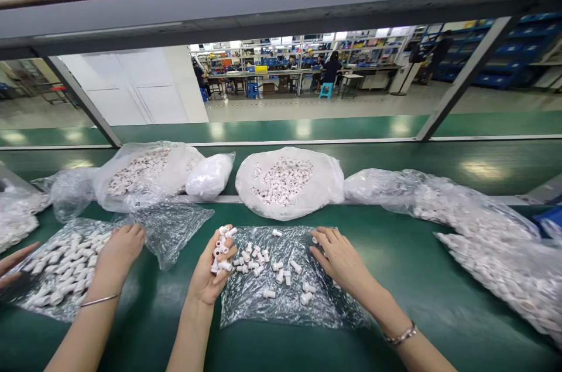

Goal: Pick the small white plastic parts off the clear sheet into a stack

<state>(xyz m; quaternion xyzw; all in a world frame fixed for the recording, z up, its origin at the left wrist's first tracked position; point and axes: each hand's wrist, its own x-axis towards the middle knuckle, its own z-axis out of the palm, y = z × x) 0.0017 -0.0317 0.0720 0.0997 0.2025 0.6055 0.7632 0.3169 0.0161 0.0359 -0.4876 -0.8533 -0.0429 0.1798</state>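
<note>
My left hand [213,269] is turned palm up, its fingers curled round a handful of small white plastic pipe fittings [223,248]. Just right of it, a clear plastic bag [290,243] lies flat on the green surface with several loose fittings [280,275] scattered over it. Over the bag's right side, my right hand [340,258] is palm down with fingers stretched and apart. A white fitting [315,239] shows at its fingertips; whether it is gripped is hard to see. Behind the bag sits an open white bag [246,184] heaped with small white fittings.
At left, another person's hand [123,246] and second hand [15,263] work at a clear bag of larger white fittings [65,269]. Filled bags [478,225] lie at right, another [144,173] at back left. A shelf beam [281,0] crosses above.
</note>
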